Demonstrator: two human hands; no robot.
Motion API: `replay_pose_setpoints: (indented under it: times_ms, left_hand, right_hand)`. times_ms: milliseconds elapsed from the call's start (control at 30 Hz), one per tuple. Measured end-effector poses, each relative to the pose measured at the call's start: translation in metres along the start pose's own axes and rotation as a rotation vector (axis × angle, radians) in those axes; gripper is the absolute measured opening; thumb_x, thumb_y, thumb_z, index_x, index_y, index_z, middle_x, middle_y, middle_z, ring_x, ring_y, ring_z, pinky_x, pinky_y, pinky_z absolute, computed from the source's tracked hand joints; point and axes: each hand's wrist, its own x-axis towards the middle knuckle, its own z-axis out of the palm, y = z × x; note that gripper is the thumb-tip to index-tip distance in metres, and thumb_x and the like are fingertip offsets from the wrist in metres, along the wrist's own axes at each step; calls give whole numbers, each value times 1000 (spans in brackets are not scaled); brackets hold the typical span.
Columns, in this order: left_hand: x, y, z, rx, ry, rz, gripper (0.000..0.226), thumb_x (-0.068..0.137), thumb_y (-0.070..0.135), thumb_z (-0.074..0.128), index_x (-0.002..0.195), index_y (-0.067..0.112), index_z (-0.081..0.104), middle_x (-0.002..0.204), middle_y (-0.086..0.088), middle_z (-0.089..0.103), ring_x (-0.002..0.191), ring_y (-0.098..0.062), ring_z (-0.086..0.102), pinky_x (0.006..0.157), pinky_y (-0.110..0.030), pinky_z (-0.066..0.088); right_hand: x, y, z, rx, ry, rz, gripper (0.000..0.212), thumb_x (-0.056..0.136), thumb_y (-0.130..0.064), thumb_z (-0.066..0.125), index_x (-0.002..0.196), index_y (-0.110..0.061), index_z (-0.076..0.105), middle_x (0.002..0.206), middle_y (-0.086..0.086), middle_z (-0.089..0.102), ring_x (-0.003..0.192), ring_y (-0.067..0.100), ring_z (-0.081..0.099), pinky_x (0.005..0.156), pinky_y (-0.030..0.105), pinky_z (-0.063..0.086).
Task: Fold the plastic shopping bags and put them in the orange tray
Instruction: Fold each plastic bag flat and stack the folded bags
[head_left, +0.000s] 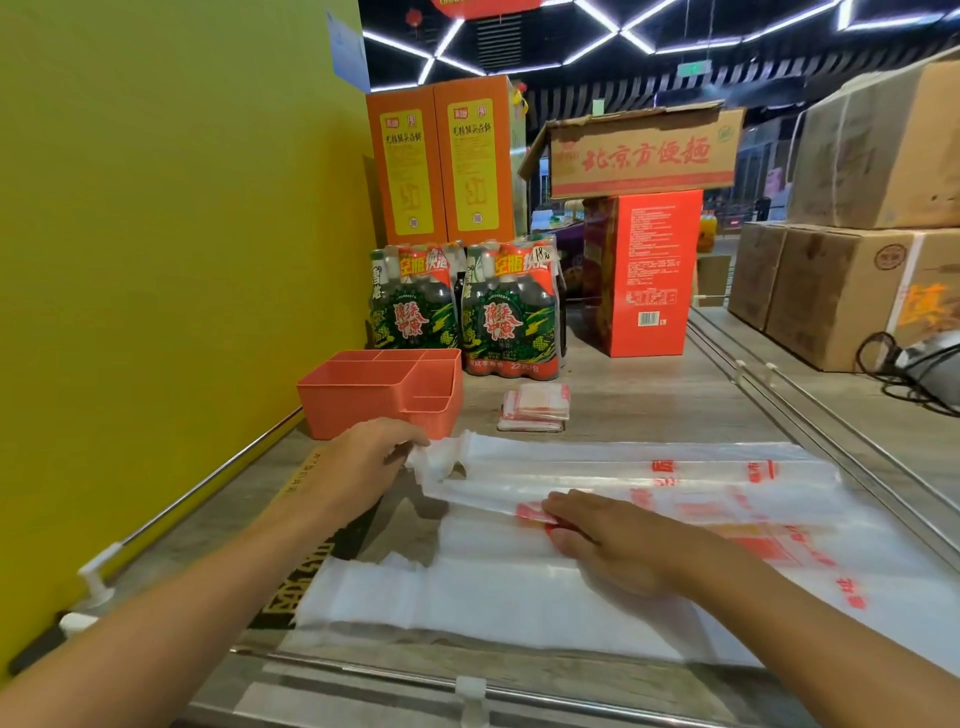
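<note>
A thin, limp, slippery plastic bag (623, 483) lies on the worktop; left hand (363, 462) pinches its handle end, right hand (608, 540) presses flat.

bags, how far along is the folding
Done: a small stack of folded bags lies on the shelf beside the orange tray, not in it. In hand: the left hand pinches a long bag by its end; the right hand presses it flat. Left: more flat bags, then loading the tray.
</note>
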Motion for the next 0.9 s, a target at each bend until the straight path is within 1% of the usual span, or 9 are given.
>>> replay_pose_setpoints:
  times_ms: [133,267,433,500,567,633,700,767,900]
  left_hand:
    - [14,29,14,-198,-29,53,34,89,0,70,112,24,76,123,9,70,117,-6,61,103,-31,51]
    - [13,42,38,-312,-251,64,24,92,13,70,111,27,74,128,12,67,118,0,58,107,-26,46]
    - [1,39,59,-274,-257,-29,48,91,31,73,135,38,56,135,18,58,121,1,54,104,-30,48]
    - [1,38,59,-236,-216,-50,38,89,37,73,124,39,58,125,19,58,113,1,54,99,-30,50]
    - [1,41,56,-174,-185,-30,16,89,40,72,102,34,64,108,18,59,104,-1,51,93,-31,49]
    - [0,46,55,-148,-202,-13,10,92,39,69,93,29,68,100,16,60,98,-3,51,89,-33,50]
    - [-2,47,54,-181,-225,9,13,96,36,64,98,27,72,101,15,64,98,-3,54,89,-35,50]
    - [-5,46,52,-208,-263,57,18,99,36,59,108,28,72,109,16,65,105,0,55,95,-29,49]
    - [-16,46,43,-261,-405,108,32,103,33,53,134,30,63,137,21,55,127,10,44,108,-11,33]
  right_hand:
    - [1,0,3,-3,2,0,58,107,-53,27,160,-31,20,167,-8,18,153,13,17,125,35,14]
    - [0,-1,4,-14,-22,-2,60,106,-54,25,161,-30,16,168,-8,12,154,12,10,125,33,9]
    - [-3,-5,1,-13,-35,-24,57,108,-51,26,160,-29,18,167,-7,18,152,14,15,122,32,12]
    - [-4,-6,0,-9,-34,-25,57,108,-50,27,159,-28,20,165,-6,22,151,15,19,121,31,15]
    - [-4,-7,0,1,-27,-29,56,107,-51,28,159,-29,23,164,-7,24,150,14,20,120,30,15]
    - [-3,-7,0,10,-7,-46,56,107,-52,28,158,-30,25,163,-8,25,150,13,19,120,29,15]
    - [0,-7,3,2,8,-69,59,106,-55,28,160,-31,20,167,-11,15,153,9,8,123,28,8]
    - [4,-7,7,3,22,-94,63,105,-58,28,161,-32,15,167,-15,8,153,3,-1,125,27,2]
    - [12,-13,11,25,5,-117,65,104,-61,27,161,-33,12,166,-19,5,152,0,0,124,26,1]
